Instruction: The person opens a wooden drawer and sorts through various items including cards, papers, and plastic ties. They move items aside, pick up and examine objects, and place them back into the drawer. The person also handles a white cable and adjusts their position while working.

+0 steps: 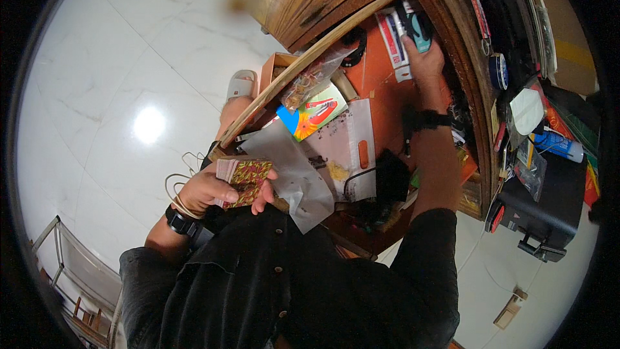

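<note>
A thick stack of patterned cards (pixel 249 182) is held in my left hand (pixel 218 189), just outside the near left corner of an open wooden drawer (pixel 310 63). Deep in the drawer at the right, my right hand (pixel 426 60) has its thumb and fingers around a teal and black packet (pixel 419 34). Next to it lies a white, red and blue box (pixel 393 48). The drawer's orange-red bottom also bears a plastic bag of rubber bands (pixel 302 85), a colourful card with a flower picture (pixel 315 114), a translucent sheet (pixel 295 169) and a pale bag with an orange-edged handle hole (pixel 356 150).
Right of the drawer, the cabinet top holds a round blue tin (pixel 498 71), a blue and white tube (pixel 559 145) and a black hard case (pixel 542 218). A metal-framed piece of furniture (pixel 87 271) stands at lower left. An open cardboard box (pixel 276 65) sits beyond the drawer's front.
</note>
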Motion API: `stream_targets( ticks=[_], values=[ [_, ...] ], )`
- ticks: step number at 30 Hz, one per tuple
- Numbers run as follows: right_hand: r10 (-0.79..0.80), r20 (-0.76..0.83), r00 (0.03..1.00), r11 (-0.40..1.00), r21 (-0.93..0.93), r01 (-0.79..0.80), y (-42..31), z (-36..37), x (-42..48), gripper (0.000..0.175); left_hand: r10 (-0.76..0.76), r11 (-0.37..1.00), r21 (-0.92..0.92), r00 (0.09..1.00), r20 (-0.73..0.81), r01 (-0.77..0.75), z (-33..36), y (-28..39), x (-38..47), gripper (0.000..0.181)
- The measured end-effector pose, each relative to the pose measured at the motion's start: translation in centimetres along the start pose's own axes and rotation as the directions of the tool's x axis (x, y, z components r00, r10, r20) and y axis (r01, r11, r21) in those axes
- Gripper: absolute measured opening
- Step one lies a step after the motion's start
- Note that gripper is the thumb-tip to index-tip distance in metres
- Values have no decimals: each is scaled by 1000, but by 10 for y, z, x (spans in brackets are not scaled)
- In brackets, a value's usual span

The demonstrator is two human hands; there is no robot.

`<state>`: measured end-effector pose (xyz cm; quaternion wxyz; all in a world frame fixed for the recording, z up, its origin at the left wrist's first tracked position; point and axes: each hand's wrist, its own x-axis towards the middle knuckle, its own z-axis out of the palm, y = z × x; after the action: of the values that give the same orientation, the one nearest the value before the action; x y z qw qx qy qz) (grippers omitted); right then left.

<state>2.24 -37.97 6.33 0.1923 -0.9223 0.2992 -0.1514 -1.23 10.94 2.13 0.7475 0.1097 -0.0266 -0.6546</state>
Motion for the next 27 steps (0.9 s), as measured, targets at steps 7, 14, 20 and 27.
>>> stream_targets(
  ticks=[7,14,20,27],
  values=[
    [-321,-75,944,946,29,324,-12,7,-37,82,7,999,39,1000,16,-7,2,1,2,76],
    [-286,-57,956,945,147,292,-13,0,-37,74,15,998,53,1000,4,-15,3,0,1,76],
    [-198,-125,972,979,-67,191,-14,-4,-28,60,13,998,62,1000,16,-14,0,-1,2,75],
    [-457,-179,871,884,-205,421,-10,-1,-71,43,27,996,83,999,21,-29,-3,-4,2,76]
  ],
)
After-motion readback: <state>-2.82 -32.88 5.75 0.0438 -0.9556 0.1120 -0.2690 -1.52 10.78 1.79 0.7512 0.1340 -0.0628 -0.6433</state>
